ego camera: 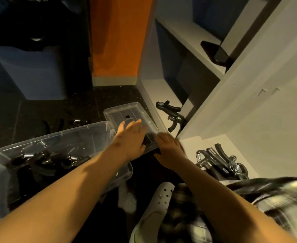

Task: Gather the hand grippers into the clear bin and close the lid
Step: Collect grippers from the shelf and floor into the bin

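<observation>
The left hand (130,139) is stretching flat over the near end of the clear lid (126,111), its fingers (135,124) straight and spread, holding nothing. The right hand (168,151) is hanging at the lid's near right corner, blurred, so I cannot tell how its fingers are lying. The lid is sitting on the dark floor (39,111) just beyond the clear bin (56,135), which is standing open with black hand grippers (44,160) inside. Two more grippers (172,114) are lying on the low shelf (161,92), and a heap of grippers (221,163) is lying on the nearer shelf (214,142)
</observation>
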